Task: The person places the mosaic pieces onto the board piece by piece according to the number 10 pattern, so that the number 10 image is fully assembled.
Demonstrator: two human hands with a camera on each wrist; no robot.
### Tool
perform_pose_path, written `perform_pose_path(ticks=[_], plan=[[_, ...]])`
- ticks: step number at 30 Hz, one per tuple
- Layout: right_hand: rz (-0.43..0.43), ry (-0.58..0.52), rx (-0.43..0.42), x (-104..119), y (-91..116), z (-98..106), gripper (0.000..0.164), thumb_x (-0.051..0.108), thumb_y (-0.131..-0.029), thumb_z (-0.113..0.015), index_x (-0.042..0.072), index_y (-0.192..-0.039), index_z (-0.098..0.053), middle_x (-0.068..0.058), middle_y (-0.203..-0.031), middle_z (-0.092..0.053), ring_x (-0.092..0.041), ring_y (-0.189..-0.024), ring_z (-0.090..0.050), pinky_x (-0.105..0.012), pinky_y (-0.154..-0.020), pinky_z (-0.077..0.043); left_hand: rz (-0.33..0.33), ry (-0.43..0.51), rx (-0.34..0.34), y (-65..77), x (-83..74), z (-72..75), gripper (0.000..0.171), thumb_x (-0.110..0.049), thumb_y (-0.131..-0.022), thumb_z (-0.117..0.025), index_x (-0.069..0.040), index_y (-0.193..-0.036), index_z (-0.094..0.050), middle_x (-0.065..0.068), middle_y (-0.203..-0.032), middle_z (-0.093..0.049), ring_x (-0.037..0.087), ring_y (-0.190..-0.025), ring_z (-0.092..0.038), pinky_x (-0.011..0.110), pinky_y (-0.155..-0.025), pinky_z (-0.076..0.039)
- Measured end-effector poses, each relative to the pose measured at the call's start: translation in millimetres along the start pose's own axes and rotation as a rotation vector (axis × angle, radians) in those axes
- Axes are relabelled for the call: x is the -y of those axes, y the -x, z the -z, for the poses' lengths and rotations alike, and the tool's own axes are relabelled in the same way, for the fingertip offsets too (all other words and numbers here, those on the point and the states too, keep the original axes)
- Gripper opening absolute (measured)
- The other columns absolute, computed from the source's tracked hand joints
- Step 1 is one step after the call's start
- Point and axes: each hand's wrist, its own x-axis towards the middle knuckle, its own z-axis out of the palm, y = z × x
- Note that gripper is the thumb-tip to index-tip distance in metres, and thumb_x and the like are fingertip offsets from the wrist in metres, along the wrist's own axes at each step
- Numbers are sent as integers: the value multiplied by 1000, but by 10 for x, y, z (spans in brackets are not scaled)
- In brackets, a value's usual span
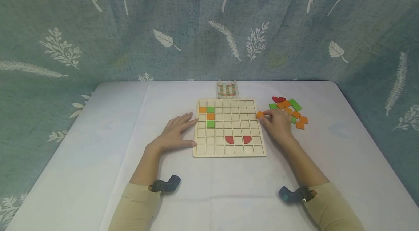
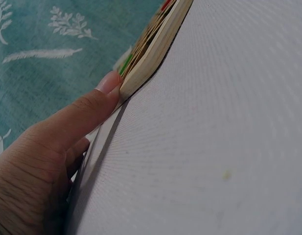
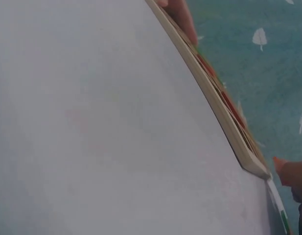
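1. On the left, a wide stretch of the desk (image 1: 85,172) lies between its left edge and the left hand (image 1: 175,132).
2. The left hand is at the left edge of the grid board (image 1: 234,124). Its thumb is well apart from the other fingers and touches this edge near the lower corner.
3. The board lies flat; an open strip of desk is before its near edge. Four small squares sit at its upper left and two red pieces (image 1: 229,140) lower down. The pattern card (image 1: 227,89) is just beyond the far edge.
4. At the right edge, the right hand (image 1: 278,123) is pinching an orange tile (image 1: 260,114) between thumb and fingers; I cannot tell if the tile touches the rim.
5. Beside this hand lies the loose pile (image 1: 296,114), partly hidden; further right, open desk continues to its edge.
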Motion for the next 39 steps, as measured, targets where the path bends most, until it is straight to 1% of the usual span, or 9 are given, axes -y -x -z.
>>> perform_pose_path(ticks=[3, 7, 10, 15, 19, 23, 25, 31, 39], plan=[[29, -5, 2, 81, 19, -7, 37, 30, -87, -69, 3, -112, -66, -13, -90, -58, -29, -90, -44, -48, -84, -27, -3, 1, -3, -4, 3, -6, 89, -59, -69, -71, -24, -145, -40, 5, -157, -22, 29, -144, -16, 52, -116, -11], [70, -33, 18, 192, 45, -20, 36, 30, -85, -71, 4, -111, -68, -10, -85, -57, -28, -89, -43, -45, -80, -27, 2, 8, 12, -6, 6, 0, 87, -56, -71, -72, -24, -146, -39, 4, -158, -20, 28, -145, -14, 50, -116, -9], [98, -60, 32, 266, 57, -41, 36, 29, -84, -72, 4, -110, -69, -9, -85, -57, -27, -89, -44, -43, -78, -26, 13, 14, 22, -3, -4, 13, 87, -56, -72, -72, -25, -146, -38, 3, -158, -19, 27, -145, -12, 50, -116, -9], [133, -87, 51, 357, 64, -108, 37, 31, -82, -74, 5, -108, -70, -8, -88, -60, -26, -86, -44, -41, -75, -25, 29, 8, 19, 5, -16, 26, 87, -56, -71, -72, -26, -146, -38, 2, -158, -19, 27, -145, -13, 51, -116, -10], [176, -117, 71, 449, 83, -176, 34, 29, -82, -74, 7, -107, -71, -7, -88, -61, -24, -85, -43, -40, -75, -25, 16, 11, 16, 9, -13, 28, 87, -55, -71, -72, -25, -146, -38, 3, -158, -19, 27, -145, -13, 51, -116, -10], [241, -141, 81, 553, 120, -251, 30, 27, -81, -75, 9, -104, -71, -4, -87, -62, -23, -83, -43, -40, -75, -26, 0, 7, 10, 12, -3, 21, 87, -54, -71, -72, -23, -145, -39, 5, -158, -20, 28, -145, -14, 51, -116, -10], [268, -152, 87, 602, 147, -287, 29, 26, -81, -75, 9, -103, -70, -3, -88, -62, -22, -84, -43, -40, -77, -27, 3, 3, 10, 12, 3, 14, 87, -55, -71, -72, -23, -145, -39, 5, -158, -20, 29, -145, -15, 52, -116, -11], [332, -150, 117, 742, 215, -401, 28, 28, -80, -76, 11, -102, -72, 0, -92, -64, -19, -88, -45, -39, -81, -31, 29, 1, 15, 1, 4, -6, 89, -61, -70, -71, -28, -145, -38, 1, -158, -20, 27, -145, -14, 53, -115, -11], [421, -130, 157, 871, 269, -486, 28, 33, -80, -74, 14, -101, -72, 4, -85, -61, -15, -78, -39, -34, -77, -29, 30, 2, 22, -7, 6, 0, 88, -61, -71, -70, -28, -146, -37, 2, -158, -19, 28, -145, -12, 54, -115, -10]])
